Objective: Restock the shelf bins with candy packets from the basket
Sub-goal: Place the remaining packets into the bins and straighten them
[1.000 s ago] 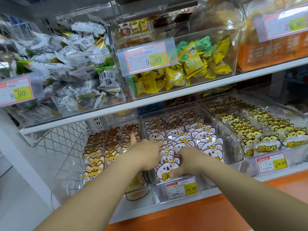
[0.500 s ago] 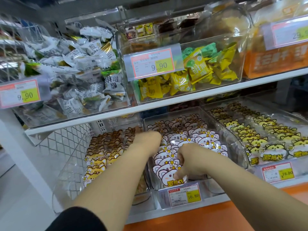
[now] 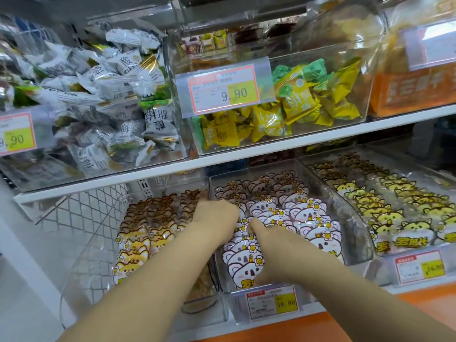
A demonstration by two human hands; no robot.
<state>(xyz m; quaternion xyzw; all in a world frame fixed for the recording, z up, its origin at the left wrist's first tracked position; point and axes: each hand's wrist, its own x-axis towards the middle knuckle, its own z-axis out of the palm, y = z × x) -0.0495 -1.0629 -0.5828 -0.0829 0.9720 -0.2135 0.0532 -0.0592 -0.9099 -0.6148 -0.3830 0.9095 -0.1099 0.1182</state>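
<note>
The clear middle bin [image 3: 355, 218] on the lower shelf holds rows of white koala candy packets [image 3: 308, 218]. Both my hands reach into its left row. My left hand [image 3: 217, 218] lies over the packets further back in that row, and its fingers are hidden among them. Nearer the front, my right hand [image 3: 269, 245] has its thumb raised against the row and its fingers curled under the foremost koala packets [image 3: 243, 265]. The basket is not in view.
A bin of orange fox packets [image 3: 140, 238] stands to the left and a bin of yellow cat packets [image 3: 394, 213] to the right. On the upper shelf [image 3: 222, 160] are bins of white wrapped sweets [image 3: 98, 95] and yellow-green sweets [image 3: 296, 102]. Wire mesh [image 3: 81, 213] closes the left side.
My left hand has moved right from the fox bin's edge into the koala row, and its raised finger is tucked away. My right hand has opened its thumb upward. The view has moved closer.
</note>
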